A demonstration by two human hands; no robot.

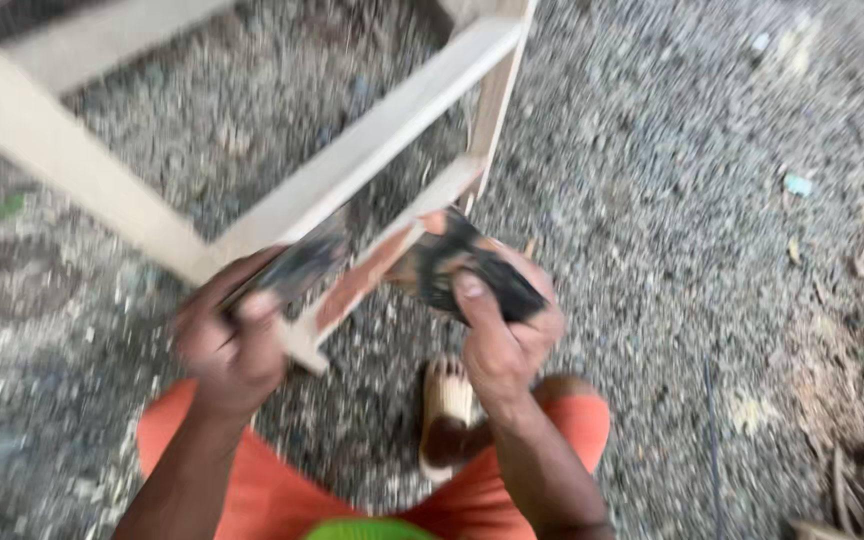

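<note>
A pale wooden frame (382, 140) of several bars stands tilted over the gravel in front of me. My left hand (230, 345) grips a dark, blurred flat piece (297, 265), pressed against one bar near its lower end. My right hand (507, 335) holds a dark crumpled pad or cloth (462, 265) with reddish patches against the neighbouring bar (372, 270), whose face looks reddish-brown where the pad touches. The picture is motion-blurred, so what the dark pieces are made of cannot be told.
Grey gravel ground (672, 200) lies all around, with dirt and dry leaves at the right edge. My orange shorts (252, 480) and a foot in a tan sandal (444, 410) show below the hands.
</note>
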